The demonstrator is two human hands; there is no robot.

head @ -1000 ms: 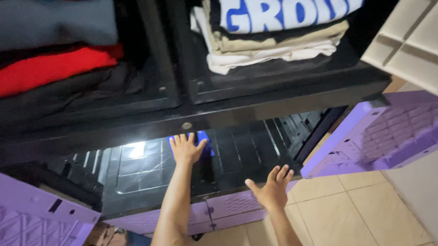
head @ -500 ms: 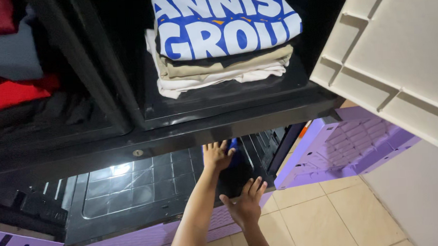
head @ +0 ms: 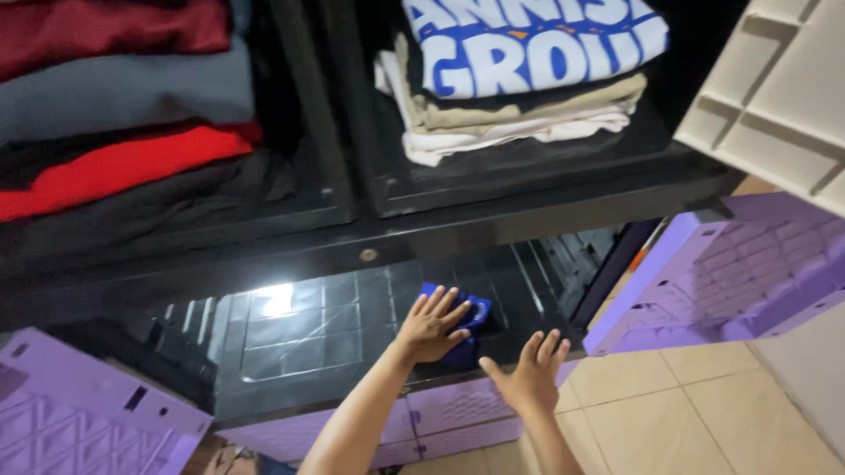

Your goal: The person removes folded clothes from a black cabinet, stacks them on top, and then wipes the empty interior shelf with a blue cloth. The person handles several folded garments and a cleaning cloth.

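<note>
Hands low at cabinet front: right hand (head: 529,379) spread open, holding nothing, near shelf edge. Left hand (head: 430,326) pressed flat on blue cloth (head: 469,314), pinning it to black ribbed shelf (head: 292,326). Folded shirt stack (head: 520,69) above.

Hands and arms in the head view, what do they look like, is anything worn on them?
Both forearms are bare as far as the view shows: no sleeves, gloves, watch or bracelets. The left hand and right hand show no rings that I can make out, and the nails look short and unpainted. The upper arms are out of frame, so any sleeve higher up cannot be seen.
</note>
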